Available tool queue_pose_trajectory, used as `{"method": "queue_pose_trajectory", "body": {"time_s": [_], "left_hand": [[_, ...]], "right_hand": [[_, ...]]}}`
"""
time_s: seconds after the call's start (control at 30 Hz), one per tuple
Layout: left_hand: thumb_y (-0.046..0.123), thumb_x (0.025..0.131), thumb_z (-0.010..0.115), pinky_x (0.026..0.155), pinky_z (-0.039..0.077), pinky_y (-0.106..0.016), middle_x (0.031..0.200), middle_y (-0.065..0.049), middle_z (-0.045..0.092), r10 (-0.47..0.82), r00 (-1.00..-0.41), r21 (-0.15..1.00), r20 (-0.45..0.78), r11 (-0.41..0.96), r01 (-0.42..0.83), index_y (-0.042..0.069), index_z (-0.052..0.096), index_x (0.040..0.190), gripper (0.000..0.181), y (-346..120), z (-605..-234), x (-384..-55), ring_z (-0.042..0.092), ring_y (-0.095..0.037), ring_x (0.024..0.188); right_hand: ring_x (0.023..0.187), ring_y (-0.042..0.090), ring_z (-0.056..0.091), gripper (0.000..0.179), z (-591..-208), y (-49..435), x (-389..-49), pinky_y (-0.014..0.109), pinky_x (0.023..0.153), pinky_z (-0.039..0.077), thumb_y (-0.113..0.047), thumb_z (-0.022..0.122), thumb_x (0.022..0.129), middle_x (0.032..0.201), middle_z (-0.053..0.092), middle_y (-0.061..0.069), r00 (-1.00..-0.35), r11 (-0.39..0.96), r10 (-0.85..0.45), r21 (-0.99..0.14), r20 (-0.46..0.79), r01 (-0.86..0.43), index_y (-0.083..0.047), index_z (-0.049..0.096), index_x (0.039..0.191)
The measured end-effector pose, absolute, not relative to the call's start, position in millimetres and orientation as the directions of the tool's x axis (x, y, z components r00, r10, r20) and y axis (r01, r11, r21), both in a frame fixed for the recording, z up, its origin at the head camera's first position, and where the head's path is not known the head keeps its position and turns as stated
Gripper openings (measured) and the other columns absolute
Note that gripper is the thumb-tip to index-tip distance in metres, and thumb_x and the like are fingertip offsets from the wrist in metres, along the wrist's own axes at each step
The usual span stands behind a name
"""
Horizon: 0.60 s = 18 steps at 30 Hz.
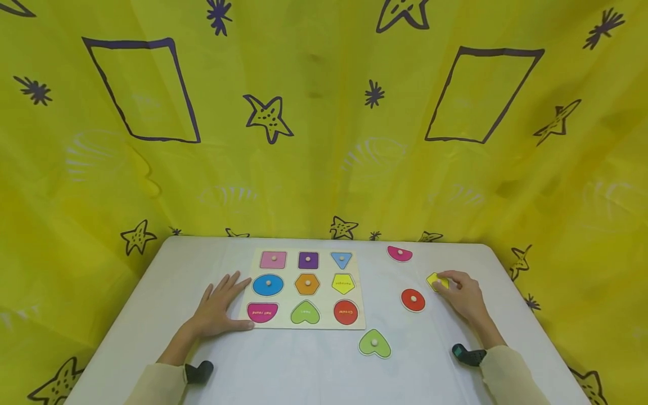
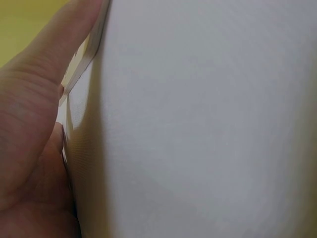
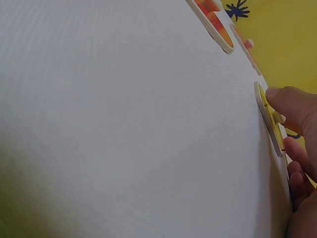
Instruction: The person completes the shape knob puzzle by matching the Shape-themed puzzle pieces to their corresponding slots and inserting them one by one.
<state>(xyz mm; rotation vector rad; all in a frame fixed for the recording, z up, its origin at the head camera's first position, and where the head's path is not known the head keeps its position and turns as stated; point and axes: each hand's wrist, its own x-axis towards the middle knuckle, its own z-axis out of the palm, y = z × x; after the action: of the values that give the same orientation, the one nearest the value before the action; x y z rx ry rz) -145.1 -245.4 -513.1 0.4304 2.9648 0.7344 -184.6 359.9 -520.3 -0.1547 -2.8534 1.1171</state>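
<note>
My right hand (image 1: 463, 297) pinches a yellow puzzle piece (image 1: 432, 278) with a small knob, over the right side of the table. In the right wrist view the thumb lies on the yellow face beside the knob, and fingers curl at its far edge. A cream shape puzzle board (image 1: 292, 270) lies left of centre. Along its left edge my left hand (image 1: 215, 313) rests with fingers spread, thumb at the near corner. Knobbed pink, purple, light blue, blue and orange pieces sit in the board. Its pentagon, half round, heart and circular spots show printed words and no knobs.
Loose on the white table (image 1: 293, 371) lie a red circle (image 1: 412, 304), a green heart (image 1: 375, 349) and a pink half round (image 1: 400, 256), all right of the board. A yellow patterned curtain (image 1: 314, 169) hangs behind and at both sides.
</note>
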Motion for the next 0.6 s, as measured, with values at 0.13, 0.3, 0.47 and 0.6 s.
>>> {"method": "queue_pose_trajectory", "body": {"time_s": [0.13,0.3,0.47,0.6], "left_hand": [[0.061,0.070,0.084,0.118,0.003,-0.074,0.165,-0.024,0.028,0.276,-0.961,0.463,0.011,0.851,0.250,0.014,0.043,0.157,0.107,-244.6,-512.9,-144.4,0.015,-0.050,0.152],[0.062,0.070,0.085,0.118,0.002,-0.074,0.165,-0.024,0.028,0.276,-0.961,0.461,0.013,0.851,0.251,0.014,0.043,0.157,0.107,-244.5,-514.0,-145.1,0.015,-0.050,0.152],[0.062,0.070,0.084,0.118,0.001,-0.073,0.165,-0.024,0.027,0.275,-0.961,0.463,0.013,0.851,0.249,0.013,0.042,0.157,0.108,-246.1,-517.8,-147.8,0.014,-0.049,0.153],[0.063,0.070,0.084,0.118,0.002,-0.074,0.165,-0.024,0.027,0.277,-0.961,0.461,0.015,0.850,0.253,0.014,0.042,0.157,0.109,-246.0,-517.9,-147.7,0.014,-0.050,0.152]], "right_hand": [[0.134,0.050,0.043,0.039,-520.4,361.0,-183.1,0.065,0.112,0.036,-0.028,0.069,0.100,0.143,0.049,0.030,-0.992,0.736,0.115,-0.674,0.045,0.054,-0.001,0.067,0.126],[0.133,0.050,0.045,0.039,-518.9,362.5,-181.2,0.063,0.113,0.037,-0.031,0.068,0.101,0.143,0.050,0.029,-0.992,0.732,0.119,-0.679,0.044,0.058,0.000,0.068,0.125],[0.133,0.049,0.046,0.039,-517.2,362.2,-180.9,0.062,0.113,0.037,-0.028,0.068,0.101,0.143,0.050,0.030,-0.991,0.727,0.126,-0.683,0.034,0.068,0.002,0.067,0.126],[0.133,0.050,0.046,0.039,-516.8,361.2,-180.8,0.062,0.113,0.037,-0.027,0.068,0.101,0.143,0.050,0.030,-0.991,0.724,0.130,-0.685,0.028,0.076,0.002,0.066,0.126]]}}
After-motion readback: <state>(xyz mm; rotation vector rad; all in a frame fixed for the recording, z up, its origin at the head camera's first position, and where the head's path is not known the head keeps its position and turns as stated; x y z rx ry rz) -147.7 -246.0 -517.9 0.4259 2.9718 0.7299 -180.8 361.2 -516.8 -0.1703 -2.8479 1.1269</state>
